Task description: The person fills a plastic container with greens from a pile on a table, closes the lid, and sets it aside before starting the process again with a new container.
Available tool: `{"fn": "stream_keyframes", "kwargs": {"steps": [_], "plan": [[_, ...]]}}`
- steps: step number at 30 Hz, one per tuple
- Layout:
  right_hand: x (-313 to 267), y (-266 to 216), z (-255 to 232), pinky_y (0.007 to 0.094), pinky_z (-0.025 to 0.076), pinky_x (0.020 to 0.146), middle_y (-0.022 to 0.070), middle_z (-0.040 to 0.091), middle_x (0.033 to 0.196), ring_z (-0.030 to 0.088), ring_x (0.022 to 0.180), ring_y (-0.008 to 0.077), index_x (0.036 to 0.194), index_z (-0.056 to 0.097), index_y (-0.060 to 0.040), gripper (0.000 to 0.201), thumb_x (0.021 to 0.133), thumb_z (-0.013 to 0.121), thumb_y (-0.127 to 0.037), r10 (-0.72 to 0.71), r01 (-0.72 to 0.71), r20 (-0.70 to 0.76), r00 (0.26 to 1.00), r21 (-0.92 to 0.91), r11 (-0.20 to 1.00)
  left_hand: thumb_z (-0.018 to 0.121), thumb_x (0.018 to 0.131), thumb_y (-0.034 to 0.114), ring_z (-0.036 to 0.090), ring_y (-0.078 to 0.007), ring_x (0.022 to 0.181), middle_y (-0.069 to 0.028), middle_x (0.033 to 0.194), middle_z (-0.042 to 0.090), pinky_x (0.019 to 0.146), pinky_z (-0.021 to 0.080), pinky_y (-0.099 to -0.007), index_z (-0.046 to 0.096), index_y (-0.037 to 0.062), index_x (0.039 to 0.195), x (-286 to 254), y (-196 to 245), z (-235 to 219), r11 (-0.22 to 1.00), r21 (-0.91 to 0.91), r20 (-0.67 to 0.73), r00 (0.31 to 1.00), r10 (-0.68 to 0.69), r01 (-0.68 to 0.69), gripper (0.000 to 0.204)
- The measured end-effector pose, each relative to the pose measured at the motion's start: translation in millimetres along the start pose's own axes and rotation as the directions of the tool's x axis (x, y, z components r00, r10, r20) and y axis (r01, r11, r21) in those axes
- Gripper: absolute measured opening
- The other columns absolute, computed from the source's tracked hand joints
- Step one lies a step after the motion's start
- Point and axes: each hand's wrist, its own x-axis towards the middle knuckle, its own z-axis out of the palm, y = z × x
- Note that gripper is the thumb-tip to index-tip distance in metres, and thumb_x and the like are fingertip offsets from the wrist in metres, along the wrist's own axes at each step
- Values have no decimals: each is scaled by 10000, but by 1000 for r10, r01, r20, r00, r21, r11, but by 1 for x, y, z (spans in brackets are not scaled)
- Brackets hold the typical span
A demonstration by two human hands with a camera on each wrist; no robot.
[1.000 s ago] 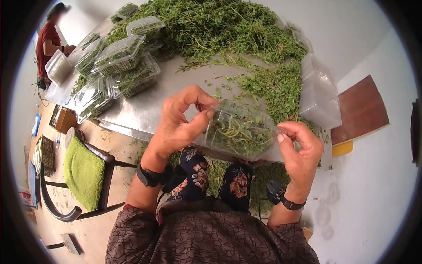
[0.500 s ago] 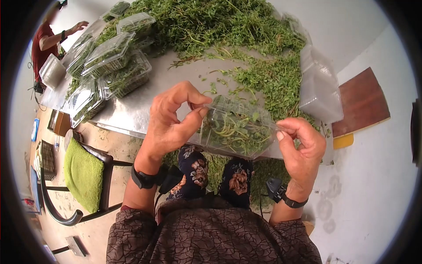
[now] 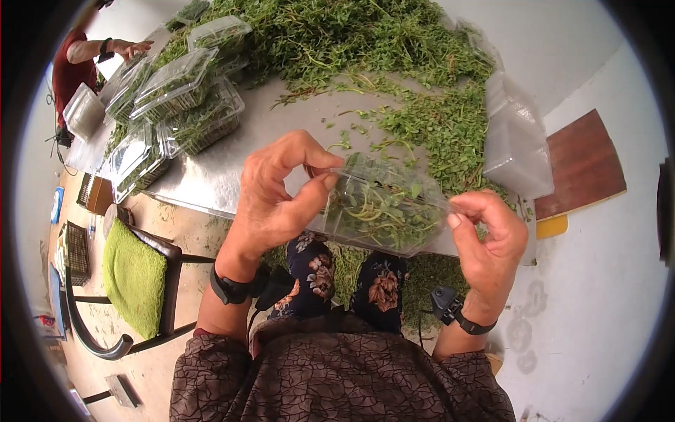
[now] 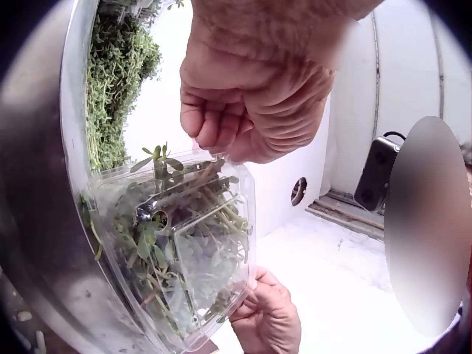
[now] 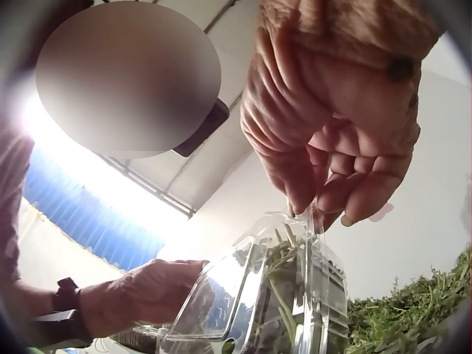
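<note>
A clear plastic clamshell box [image 3: 385, 211] filled with leafy green stems is held at the metal table's near edge. My left hand [image 3: 281, 193] pinches its left end between thumb and forefinger. At the opposite end my right hand [image 3: 491, 235] pinches the rim the same way. The left wrist view shows the box [image 4: 181, 251] from the side, with leaves poking out at the rim near the left hand [image 4: 254, 96]. In the right wrist view the right hand's [image 5: 339, 140] fingertips squeeze the lid and base edges together.
Filled clamshell boxes [image 3: 176, 84] are stacked at the table's left. A large heap of greens [image 3: 365, 35] covers the back and right. Nested clear containers [image 3: 517, 141] stand at the right edge. Another person [image 3: 77, 60] works at the far left; a chair with a green cushion [image 3: 133, 281] stands nearby.
Both hands keep their pinch on the box, which shifts slightly and tilts a little. The view has swung a bit to the right. The other person's arm has reached out toward the stacked boxes.
</note>
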Motion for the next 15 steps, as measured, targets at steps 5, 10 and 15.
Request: {"fn": "stream_keyframes", "kwargs": {"steps": [5,10,15], "plan": [[1,-2,0,220,443,555,57,600,718,563,585,98,854,629,18,154,718,614,90,10,-10,2,1000,-13,1000,596,679,-34,589,-186,618,-69,694,598,589,454,-290,607,17,776,1,0,0,1000,17,-1,1000,22,-22,110],[1,-3,1,217,447,555,56,600,716,564,579,98,855,625,18,160,716,609,97,6,-6,0,1000,-15,1000,584,673,-42,585,-192,605,-72,691,596,586,455,-291,608,19,776,1,-1,0,998,31,4,998,57,-57,122],[1,-3,1,217,448,546,57,601,716,564,570,96,855,617,18,164,717,600,104,2,-2,5,1000,-30,1000,579,677,-42,583,-186,602,-72,688,594,579,455,-289,607,17,773,0,-1,3,997,32,-17,997,70,-69,116]]}}
